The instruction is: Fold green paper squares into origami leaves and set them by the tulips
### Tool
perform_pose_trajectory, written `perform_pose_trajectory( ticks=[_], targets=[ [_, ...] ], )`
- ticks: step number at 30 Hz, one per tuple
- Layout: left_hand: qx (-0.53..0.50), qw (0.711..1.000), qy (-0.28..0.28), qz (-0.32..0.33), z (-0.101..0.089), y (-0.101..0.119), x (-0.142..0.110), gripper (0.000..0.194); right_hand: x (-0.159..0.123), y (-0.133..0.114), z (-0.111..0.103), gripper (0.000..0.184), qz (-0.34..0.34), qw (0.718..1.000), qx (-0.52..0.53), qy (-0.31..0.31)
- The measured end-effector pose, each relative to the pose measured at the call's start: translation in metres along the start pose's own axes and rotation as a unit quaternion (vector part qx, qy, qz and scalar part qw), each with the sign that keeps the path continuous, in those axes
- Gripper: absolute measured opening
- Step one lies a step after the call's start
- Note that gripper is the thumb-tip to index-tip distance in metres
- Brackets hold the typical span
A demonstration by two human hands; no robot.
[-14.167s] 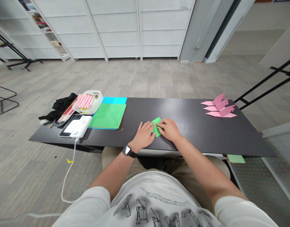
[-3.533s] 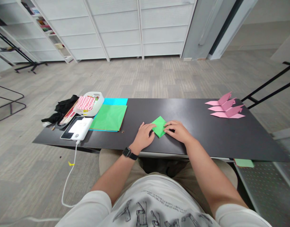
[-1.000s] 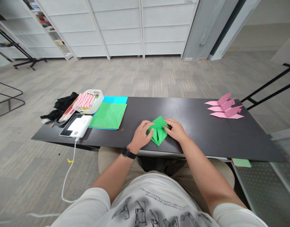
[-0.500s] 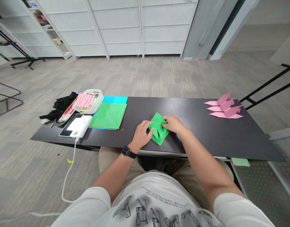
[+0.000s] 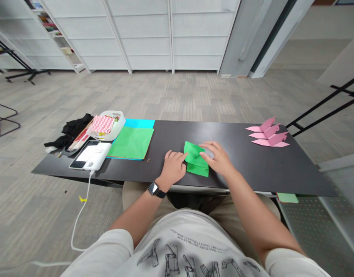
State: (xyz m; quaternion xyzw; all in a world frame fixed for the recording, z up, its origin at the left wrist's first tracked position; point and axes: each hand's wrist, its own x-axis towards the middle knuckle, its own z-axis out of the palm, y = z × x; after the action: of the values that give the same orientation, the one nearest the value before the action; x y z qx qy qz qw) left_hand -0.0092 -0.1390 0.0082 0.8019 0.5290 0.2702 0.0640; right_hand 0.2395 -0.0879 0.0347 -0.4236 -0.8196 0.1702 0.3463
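Note:
A green origami paper [image 5: 196,159] lies on the dark table in front of me, partly folded, with a crease across it and a lower flap showing. My left hand [image 5: 173,167] rests at its left edge. The index fingertip touches the paper, while the thumb sits apart below it. On the other side, my right hand [image 5: 219,158] is over the upper right edge, fingers stretched out and apart from the thumb, whose tip is at the paper. Neither hand visibly pinches the sheet. A dark smartwatch [image 5: 153,188] is on my left wrist.
Three pink paper birds [image 5: 269,132] stand at the table's right. To the left are a stack of green and blue sheets [image 5: 133,142], a white basket [image 5: 119,125], a phone [image 5: 84,154] and a white device [image 5: 97,156] with a cable. Black cloth [image 5: 75,125] lies behind them.
The green paper has turned from a diamond position to a squarer one and shows a different face. My right hand has loosened and spread its fingers; my left hand has shifted slightly down.

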Motion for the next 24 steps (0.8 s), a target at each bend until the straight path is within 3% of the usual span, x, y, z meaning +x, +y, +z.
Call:
perform_pose_trajectory(
  ticks=[4,7,10,16,24],
  targets=[
    [0.042,0.999,-0.002,0.03,-0.006,0.008,0.001,0.036,-0.023,-0.019,0.005,0.023,-0.02,0.994,-0.095,-0.043],
    [0.071,0.997,-0.007,0.037,-0.013,0.009,0.003,0.017,-0.03,-0.02,0.009,0.008,-0.022,0.99,-0.135,-0.039],
    [0.088,0.995,-0.003,0.045,-0.019,0.008,0.003,0.006,-0.03,-0.015,0.009,0.01,-0.02,0.988,-0.148,-0.029],
    [0.105,0.993,0.006,0.059,-0.023,0.008,0.002,0.013,-0.029,-0.006,0.016,0.009,-0.013,0.987,-0.158,-0.011],
    [0.091,0.995,0.022,0.041,-0.011,0.003,0.006,0.013,-0.033,0.006,0.033,0.012,0.005,0.986,-0.165,0.033]
  ],
)
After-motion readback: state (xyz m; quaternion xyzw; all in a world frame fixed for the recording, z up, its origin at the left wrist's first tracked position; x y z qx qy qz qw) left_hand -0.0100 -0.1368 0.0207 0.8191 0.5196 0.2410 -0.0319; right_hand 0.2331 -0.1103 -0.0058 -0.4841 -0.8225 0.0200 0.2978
